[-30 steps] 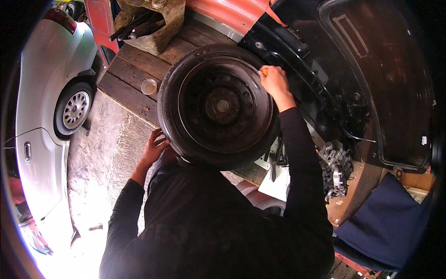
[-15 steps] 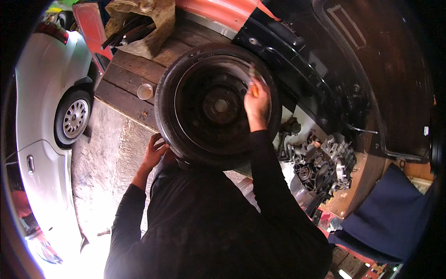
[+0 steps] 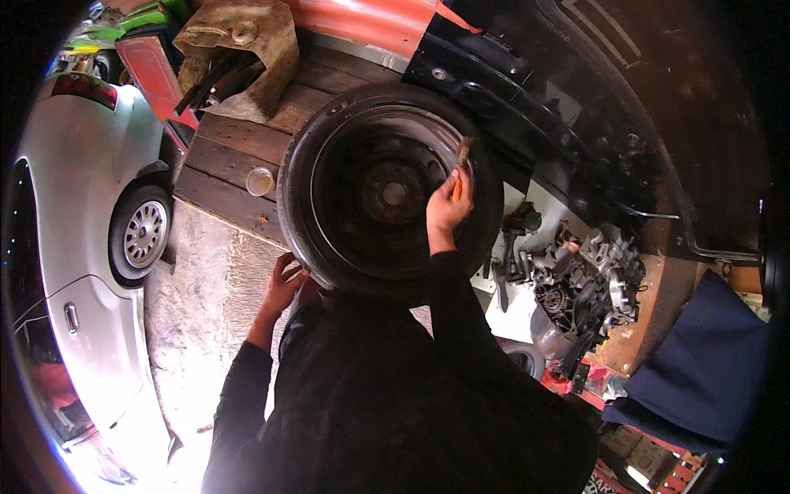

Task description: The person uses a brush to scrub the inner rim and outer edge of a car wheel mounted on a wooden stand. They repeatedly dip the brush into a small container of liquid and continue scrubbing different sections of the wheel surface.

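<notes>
Right fingers (image 3: 464, 183) curled round orange-handled brush (image 3: 457, 191), left fingers (image 3: 288, 268) (parted) at tire (image 3: 294, 198).

Across the lower middle of the frame I see a plain black top (image 3: 395, 395), too dark for me to pick out its seams. The left sleeve (image 3: 245, 383), lower left, stops short of the wrist; the right sleeve (image 3: 462, 309), nearer centre, reaches almost to it. Left hand (image 3: 282, 286) and right hand (image 3: 448, 206) are bare.

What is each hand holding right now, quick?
Left hand: fingers bent at the tire; whether it grips cannot be told.
Right hand: closed around an orange-handled brush.
</notes>
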The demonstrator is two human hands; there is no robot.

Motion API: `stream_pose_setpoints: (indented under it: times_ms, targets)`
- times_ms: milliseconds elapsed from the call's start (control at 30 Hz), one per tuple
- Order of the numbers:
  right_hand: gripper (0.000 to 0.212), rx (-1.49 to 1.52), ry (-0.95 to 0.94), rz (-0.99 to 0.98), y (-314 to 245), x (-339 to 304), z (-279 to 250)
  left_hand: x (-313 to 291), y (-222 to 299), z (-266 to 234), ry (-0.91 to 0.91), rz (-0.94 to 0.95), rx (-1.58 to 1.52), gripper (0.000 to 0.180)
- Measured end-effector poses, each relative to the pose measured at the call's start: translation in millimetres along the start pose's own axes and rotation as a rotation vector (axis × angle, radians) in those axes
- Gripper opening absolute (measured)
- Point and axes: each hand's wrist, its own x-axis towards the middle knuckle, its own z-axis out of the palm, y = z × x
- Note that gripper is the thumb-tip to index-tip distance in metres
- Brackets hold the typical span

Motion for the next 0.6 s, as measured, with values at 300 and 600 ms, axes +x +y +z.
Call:
stream_pose_setpoints:
  times_ms: [300,600]
  targets:
    - [0.018,0.224,-0.369,-0.132,-40,-4,67,1,6,-5,-0.023,-0.067,0.018,0.068]
    - [0.027,0.269,-0.159,0.22,-33,-33,93,0,2,-5,-0.031,-0.073,0.032,0.066]
